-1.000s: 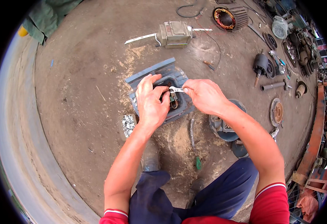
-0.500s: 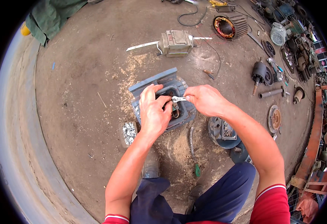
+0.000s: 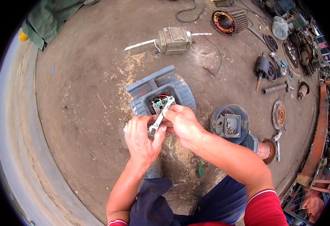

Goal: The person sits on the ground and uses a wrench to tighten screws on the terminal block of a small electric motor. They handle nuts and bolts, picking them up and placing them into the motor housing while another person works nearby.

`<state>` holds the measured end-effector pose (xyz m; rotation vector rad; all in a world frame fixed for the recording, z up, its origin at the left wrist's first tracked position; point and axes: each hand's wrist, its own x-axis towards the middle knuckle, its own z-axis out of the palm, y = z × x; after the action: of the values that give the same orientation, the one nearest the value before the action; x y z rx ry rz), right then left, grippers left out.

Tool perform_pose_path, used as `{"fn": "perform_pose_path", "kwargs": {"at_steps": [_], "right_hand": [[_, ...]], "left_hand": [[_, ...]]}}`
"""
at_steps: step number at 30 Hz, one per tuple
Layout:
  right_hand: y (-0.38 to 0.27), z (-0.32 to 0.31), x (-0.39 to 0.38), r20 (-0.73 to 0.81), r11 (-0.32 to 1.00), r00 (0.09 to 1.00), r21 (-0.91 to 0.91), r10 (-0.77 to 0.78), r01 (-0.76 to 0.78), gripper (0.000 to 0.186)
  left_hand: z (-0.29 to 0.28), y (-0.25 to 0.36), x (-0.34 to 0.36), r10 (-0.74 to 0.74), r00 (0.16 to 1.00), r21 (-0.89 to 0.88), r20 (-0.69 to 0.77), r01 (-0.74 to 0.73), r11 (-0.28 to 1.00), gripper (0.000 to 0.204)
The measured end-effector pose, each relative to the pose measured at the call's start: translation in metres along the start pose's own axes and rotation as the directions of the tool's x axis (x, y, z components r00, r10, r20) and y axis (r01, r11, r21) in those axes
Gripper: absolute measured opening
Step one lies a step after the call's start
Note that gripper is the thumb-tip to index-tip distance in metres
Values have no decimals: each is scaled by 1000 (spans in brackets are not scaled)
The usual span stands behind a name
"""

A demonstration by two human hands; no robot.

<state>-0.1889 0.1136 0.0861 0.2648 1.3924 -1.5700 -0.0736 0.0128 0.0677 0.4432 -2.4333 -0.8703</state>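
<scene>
A silver combination wrench (image 3: 160, 119) slants over the near rim of an open terminal box on a blue-grey electric motor (image 3: 183, 90). My right hand (image 3: 185, 124) pinches the wrench near its middle, with the ring end pointing away from me. My left hand (image 3: 139, 139) has its thumb and fingers closed about the open-jaw end; some fingertips are hidden behind the wrench. Inside the box sits a teal terminal block (image 3: 158, 105) with metal studs and red and green wires. The wrench's ring end lies above the block; I cannot tell whether they touch.
At right, a small tray of hardware (image 3: 231, 126) rests on a round blue-grey part (image 3: 217, 116). A green-handled tool (image 3: 200, 170) lies near my feet. Beyond the motor are a beige metal housing (image 3: 174, 40) and a wound stator (image 3: 231, 20). Motor parts crowd the right side.
Both hands have drawn back toward me from inside the terminal box, uncovering the terminal block. The wrench has swung from nearly level to a slant, its open-jaw end now toward my left hand.
</scene>
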Motion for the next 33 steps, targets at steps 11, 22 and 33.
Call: {"fn": "perform_pose_path", "kwargs": {"at_steps": [11, 22, 33], "right_hand": [[-2, -14, -2, 51, 808, 960, -529, -276, 260, 20], [-88, -61, 10, 762, -854, 511, -511, -398, 97, 24], [-71, -39, -22, 149, -313, 949, -948, -277, 57, 17]], "left_hand": [[6, -39, 90, -352, 924, -251, 146, 379, 891, 20], [69, 40, 216, 222, 557, -123, 800, -211, 970, 31], [-11, 6, 69, -141, 965, -327, 223, 210, 921, 21]]}}
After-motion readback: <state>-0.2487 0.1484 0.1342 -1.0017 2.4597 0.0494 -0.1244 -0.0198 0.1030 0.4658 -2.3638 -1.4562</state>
